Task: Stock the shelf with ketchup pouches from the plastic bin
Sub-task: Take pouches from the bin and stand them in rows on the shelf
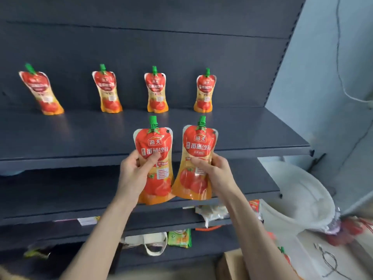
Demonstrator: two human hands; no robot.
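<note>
Head view. The left hand (134,172) grips one ketchup pouch, the left pouch (156,178), with the thumb across the printed face and the fingers curled behind. The right hand (215,171) grips a second, the right pouch (196,180), at mid-height in the same way. Both pouches are upright with green caps uppermost and are held side by side in front of the front edge of the upper shelf (80,136), right of its middle. Their lower corners meet or nearly meet; which one cannot be told.

Four shelved pouches stand in a row along the rear edge of that shelf, well apart from one another. The far-left pouch (41,91) leans markedly to the left. The second pouch (107,89) leans slightly. The third pouch (157,91) and the fourth pouch (204,91) stand nearly straight.

A green packet (179,238) and a white bag (151,243) lie on a lower shelf. A pale translucent container (302,199) sits off the shelf's right end, blurred.
</note>
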